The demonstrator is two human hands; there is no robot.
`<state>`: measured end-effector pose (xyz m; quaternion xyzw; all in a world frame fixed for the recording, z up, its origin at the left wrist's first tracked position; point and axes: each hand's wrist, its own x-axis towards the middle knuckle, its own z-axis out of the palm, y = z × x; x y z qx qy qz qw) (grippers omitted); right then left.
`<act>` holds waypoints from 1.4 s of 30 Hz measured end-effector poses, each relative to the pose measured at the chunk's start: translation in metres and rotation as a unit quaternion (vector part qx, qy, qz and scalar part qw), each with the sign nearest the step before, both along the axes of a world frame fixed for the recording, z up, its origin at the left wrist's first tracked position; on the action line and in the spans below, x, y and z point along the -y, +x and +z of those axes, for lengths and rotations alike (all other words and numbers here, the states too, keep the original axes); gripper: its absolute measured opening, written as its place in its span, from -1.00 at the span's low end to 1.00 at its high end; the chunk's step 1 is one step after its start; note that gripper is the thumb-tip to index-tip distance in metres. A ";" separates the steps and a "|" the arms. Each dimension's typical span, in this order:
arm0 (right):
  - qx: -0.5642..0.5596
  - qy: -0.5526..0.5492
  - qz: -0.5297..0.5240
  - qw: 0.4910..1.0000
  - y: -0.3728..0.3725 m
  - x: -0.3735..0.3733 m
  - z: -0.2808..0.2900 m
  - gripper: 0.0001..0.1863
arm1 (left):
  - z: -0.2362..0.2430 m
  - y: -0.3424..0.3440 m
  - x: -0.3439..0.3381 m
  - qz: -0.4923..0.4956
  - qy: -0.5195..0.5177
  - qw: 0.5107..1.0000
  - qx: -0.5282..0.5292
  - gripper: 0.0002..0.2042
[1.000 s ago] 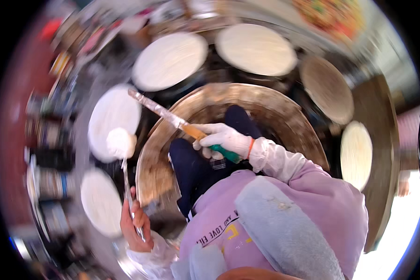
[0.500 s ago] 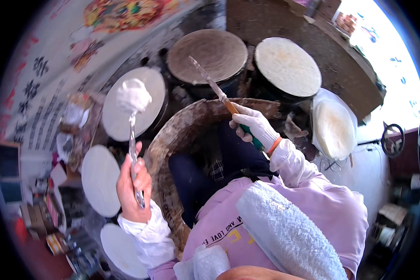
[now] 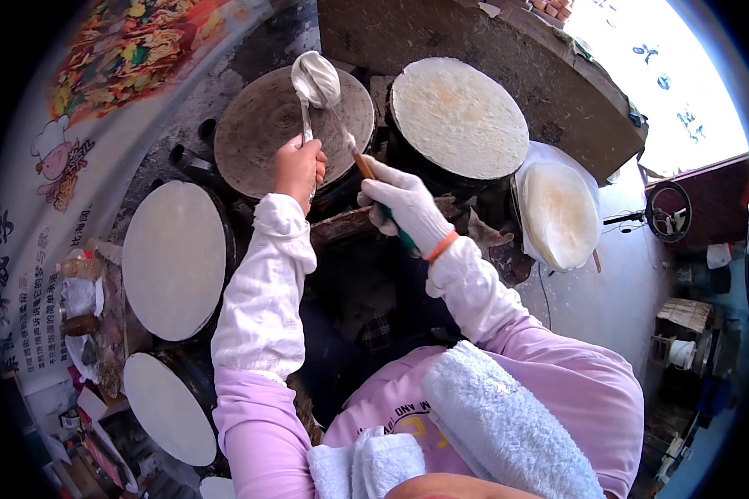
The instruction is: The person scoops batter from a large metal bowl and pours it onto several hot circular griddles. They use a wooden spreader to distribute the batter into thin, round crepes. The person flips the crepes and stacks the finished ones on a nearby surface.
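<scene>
My bare left hand [image 3: 298, 173] is closed around the metal handle of a ladle [image 3: 316, 81]. Thick white batter fills the ladle's bowl, which hangs over a bare brown round griddle [image 3: 254, 141]. In a white knit glove, my right hand [image 3: 404, 202] grips a long, thin-bladed spatula [image 3: 360, 160] by its handle, wooden toward the blade and green lower down. The spatula's batter-smeared blade points over the same griddle, and its tip is partly lost behind the ladle. Both hands are close together at the griddle's near right side.
A pale pancake [image 3: 459, 118] covers the griddle to the right. Two more pale sheets [image 3: 175, 262] lie on griddles at the left. Finished pancakes [image 3: 562, 214] rest on plastic sheeting at the right. A printed banner [image 3: 125, 191] hangs at far left; a wooden board [image 3: 374, 33] stands behind.
My left hand has carried the batter-filled ladle forward and right, from the left griddle to the bare one. My right hand has come slightly left with the spatula. The whole view has shifted.
</scene>
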<state>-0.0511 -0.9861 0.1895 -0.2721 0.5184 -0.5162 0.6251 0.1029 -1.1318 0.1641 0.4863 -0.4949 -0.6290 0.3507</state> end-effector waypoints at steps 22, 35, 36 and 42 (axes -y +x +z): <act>-0.137 0.026 -0.118 0.983 0.026 0.132 -0.087 -0.43 | 0.007 0.127 0.002 0.118 -0.102 0.981 0.112 -0.79; -0.569 -0.020 -0.057 0.820 -0.049 0.056 -0.107 -0.43 | -0.043 0.015 0.047 -0.085 0.098 0.992 0.008 -0.73; -0.599 0.020 -0.022 0.800 -0.049 0.050 -0.097 -0.45 | -0.046 0.008 0.054 -0.086 0.079 0.992 0.038 -0.74; -0.604 0.112 0.056 0.787 -0.018 0.107 -0.075 -0.52 | -0.068 0.026 0.094 0.011 0.028 0.997 0.066 -0.77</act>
